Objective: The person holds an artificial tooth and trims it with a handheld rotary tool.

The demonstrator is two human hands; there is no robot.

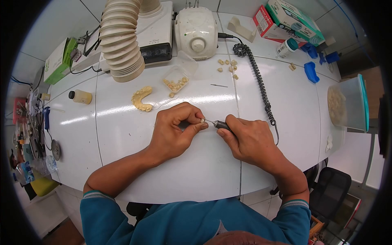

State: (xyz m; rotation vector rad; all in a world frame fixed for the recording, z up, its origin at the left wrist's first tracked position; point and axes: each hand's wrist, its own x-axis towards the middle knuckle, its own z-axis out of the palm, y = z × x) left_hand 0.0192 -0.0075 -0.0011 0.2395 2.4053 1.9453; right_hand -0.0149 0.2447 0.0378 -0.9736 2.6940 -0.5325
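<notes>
Between the thumb and index finger of my left hand [173, 128] is a small whitish dental crown [202, 120]. My right hand [255, 139] is closed around a black rotary handpiece [222, 125], its thin metal bit pointing left and meeting the crown, or nearly so. A coiled black cord [259, 75] runs from the handpiece up to a white control unit [197, 34]. Beyond my left hand lies a yellowish dental arch model [141, 99]. Behind it, a clear open box [166, 77] holds several tooth-coloured pieces [176, 84].
A ribbed suction hose [120, 41] hangs at the upper left. Several loose tooth pieces [233, 62] and a spare bit [219, 85] lie on the white table [171, 179]. Toward the right stand a white jar [286, 49], a blue tray [311, 72] and a lidded tub [347, 102]. A small bottle [81, 97] is at left.
</notes>
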